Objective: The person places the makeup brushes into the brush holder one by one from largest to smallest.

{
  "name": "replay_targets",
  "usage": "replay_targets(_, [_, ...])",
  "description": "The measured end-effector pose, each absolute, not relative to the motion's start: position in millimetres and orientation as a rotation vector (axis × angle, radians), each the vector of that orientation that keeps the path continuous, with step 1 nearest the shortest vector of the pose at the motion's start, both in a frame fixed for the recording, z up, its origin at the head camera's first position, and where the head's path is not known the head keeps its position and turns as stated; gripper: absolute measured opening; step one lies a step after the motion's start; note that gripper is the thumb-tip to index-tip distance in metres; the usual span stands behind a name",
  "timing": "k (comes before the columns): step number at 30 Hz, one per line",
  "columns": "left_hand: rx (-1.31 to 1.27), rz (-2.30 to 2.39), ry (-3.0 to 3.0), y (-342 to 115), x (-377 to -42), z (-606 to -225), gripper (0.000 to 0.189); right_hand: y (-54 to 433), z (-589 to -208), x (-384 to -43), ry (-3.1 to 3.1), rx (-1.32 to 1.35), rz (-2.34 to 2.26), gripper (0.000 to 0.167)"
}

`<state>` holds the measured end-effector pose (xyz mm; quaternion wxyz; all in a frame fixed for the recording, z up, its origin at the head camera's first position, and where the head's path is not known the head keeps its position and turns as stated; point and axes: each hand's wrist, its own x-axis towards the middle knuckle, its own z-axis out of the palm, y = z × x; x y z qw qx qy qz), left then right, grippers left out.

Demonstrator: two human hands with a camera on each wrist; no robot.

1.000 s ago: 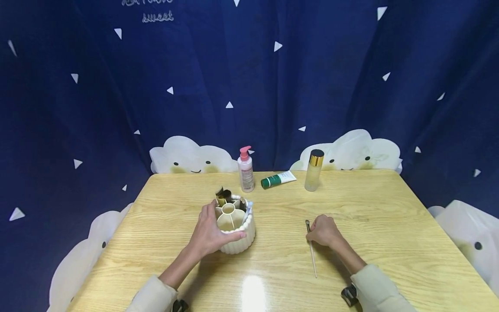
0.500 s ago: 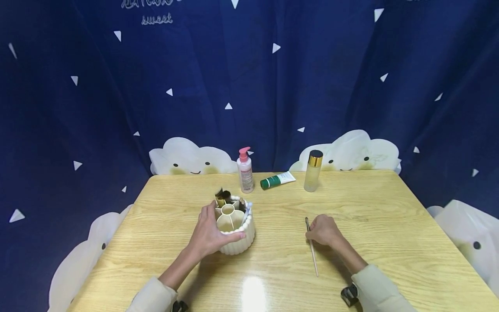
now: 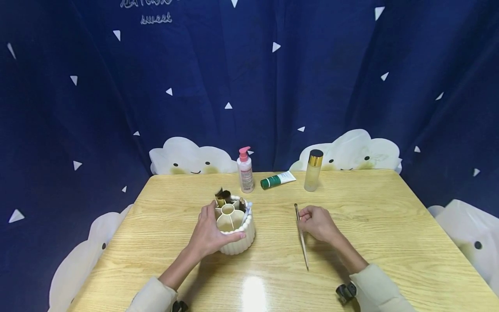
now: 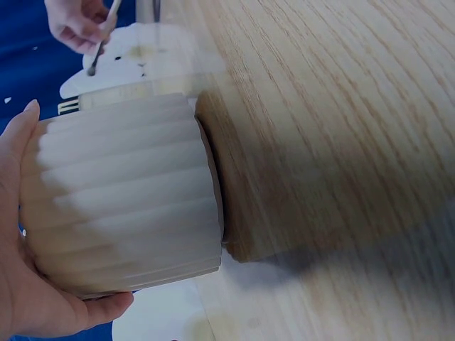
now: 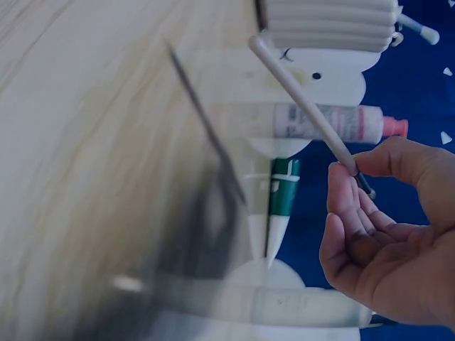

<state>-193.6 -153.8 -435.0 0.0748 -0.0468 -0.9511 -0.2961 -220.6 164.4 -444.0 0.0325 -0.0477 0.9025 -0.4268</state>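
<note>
A cream ribbed brush holder [image 3: 242, 242] with a beaded rim stands on the table, divided into compartments round a central ring. My left hand [image 3: 210, 232] grips its side, thumb in front and fingers behind. Dark-bristled brushes [image 3: 224, 196] poke out at its back, and a pale blue-tipped stick [image 3: 247, 211] leans at its right. To the right, my right hand [image 3: 317, 222] pinches a thin makeup brush [image 3: 302, 246] between thumb and fingers, near its dark head. In the right wrist view the brush's pale handle [image 5: 306, 106] hangs above the tabletop, apart from its shadow.
Along the back of the wooden table [image 3: 374, 225] stand a pink-pump bottle [image 3: 246, 174] and a gold-and-black-capped bottle [image 3: 313, 172]. Between them lies a green-and-white tube [image 3: 277, 180]. A dark blue curtain [image 3: 249, 78] hangs behind.
My right hand has lifted the makeup brush off the table and shifted it slightly left and away from me. The left hand and the brush holder have stayed put.
</note>
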Motion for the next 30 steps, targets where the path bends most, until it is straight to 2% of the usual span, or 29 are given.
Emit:
replay_targets(19, [-0.139, -0.884, -2.854, -153.8, -193.1, -434.9, 0.137, 112.4, -394.3, -212.0, 2.732, -0.31, -1.826, 0.02])
replay_targets(30, [-0.132, -0.896, -2.856, -153.6, -192.7, -434.4, 0.137, 80.0, -382.0, -205.4, 2.61, -0.397, -2.207, 0.021])
